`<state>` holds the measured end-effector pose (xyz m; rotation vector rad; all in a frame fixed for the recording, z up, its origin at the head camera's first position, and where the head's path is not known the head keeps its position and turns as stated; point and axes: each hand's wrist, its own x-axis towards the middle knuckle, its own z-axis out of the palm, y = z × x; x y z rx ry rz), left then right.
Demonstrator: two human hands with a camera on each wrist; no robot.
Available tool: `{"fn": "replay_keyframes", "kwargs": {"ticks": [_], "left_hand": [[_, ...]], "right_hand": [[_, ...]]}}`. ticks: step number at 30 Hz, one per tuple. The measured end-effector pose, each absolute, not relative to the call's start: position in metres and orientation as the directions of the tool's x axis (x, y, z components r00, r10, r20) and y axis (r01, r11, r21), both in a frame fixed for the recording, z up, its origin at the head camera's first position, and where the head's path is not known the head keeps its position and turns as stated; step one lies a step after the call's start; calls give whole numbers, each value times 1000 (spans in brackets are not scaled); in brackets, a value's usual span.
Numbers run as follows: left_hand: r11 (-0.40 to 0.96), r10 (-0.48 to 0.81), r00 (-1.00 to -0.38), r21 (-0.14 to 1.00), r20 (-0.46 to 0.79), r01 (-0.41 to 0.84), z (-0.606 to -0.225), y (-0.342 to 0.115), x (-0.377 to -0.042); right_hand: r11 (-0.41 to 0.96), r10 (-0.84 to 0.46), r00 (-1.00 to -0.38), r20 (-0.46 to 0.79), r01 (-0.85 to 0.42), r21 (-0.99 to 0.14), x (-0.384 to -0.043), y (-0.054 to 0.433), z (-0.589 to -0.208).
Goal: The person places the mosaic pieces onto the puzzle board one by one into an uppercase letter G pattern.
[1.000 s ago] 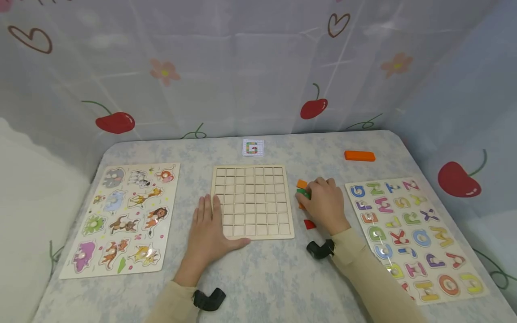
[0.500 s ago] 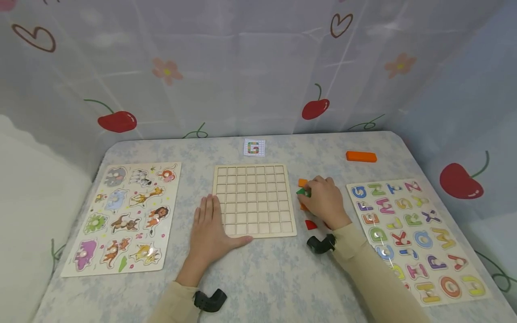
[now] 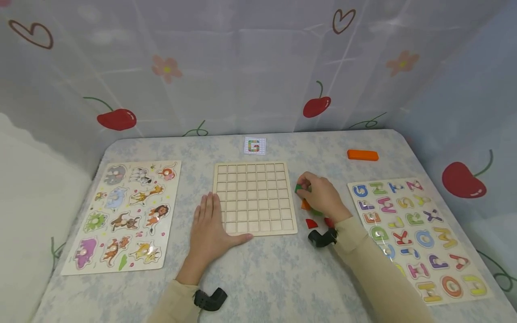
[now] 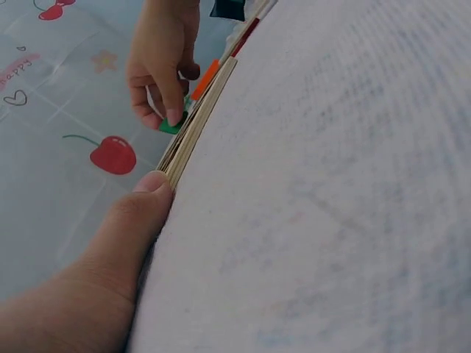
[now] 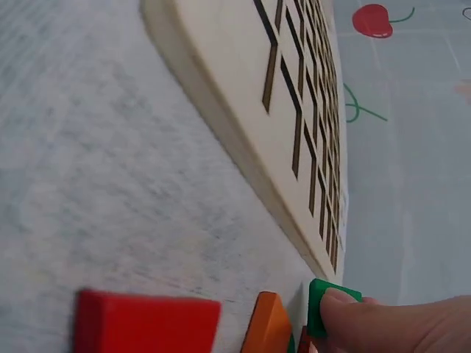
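A pale wooden grid board (image 3: 255,199) lies in the middle of the table. My left hand (image 3: 208,229) rests at its lower left corner, fingers straight along the left side and thumb stretched along the front edge. In the left wrist view that thumb (image 4: 129,228) touches the board's edge. Just right of the board, my right hand (image 3: 321,195) pinches a green block (image 5: 324,305) between thumb and fingertips. Beneath and beside this hand lie an orange block (image 3: 305,205), a red quarter-round block (image 3: 311,223) and another red piece (image 3: 329,222), with some pieces partly hidden by the hand.
A small card (image 3: 255,146) with a coloured G pattern lies behind the board. An orange bar (image 3: 362,155) is at the back right. An animal puzzle board (image 3: 133,215) lies at left, an alphabet puzzle board (image 3: 408,233) at right, close to the right forearm.
My right hand has picked out the green block and shifted it slightly away from the other pieces, uncovering more of them. My left hand keeps its place on the board.
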<state>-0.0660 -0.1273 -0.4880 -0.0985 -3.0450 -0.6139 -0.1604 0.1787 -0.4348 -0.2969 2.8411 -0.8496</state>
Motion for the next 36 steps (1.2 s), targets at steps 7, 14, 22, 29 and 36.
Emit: {"fn": "replay_keyframes", "kwargs": {"ticks": [7, 14, 22, 29, 36], "left_hand": [[918, 55, -998, 391, 43, 67, -489, -127, -66], [920, 52, -998, 387, 42, 65, -491, -127, -67], [920, 49, -998, 388, 40, 61, -489, -127, -66], [922, 51, -998, 382, 42, 63, -489, -127, -67], [918, 49, -998, 392, 36, 59, -489, -128, -66]], "right_hand": [[749, -254, -956, -145, -100, -655, -179, 160, -426], [712, -312, -938, -150, -126, -691, -197, 126, -425], [726, -352, -924, -150, -168, -666, -206, 96, -428], [749, -357, -928, -107, -216, -626, -209, 88, -437], [775, -386, -917, -99, -265, -574, -205, 89, -439]]}}
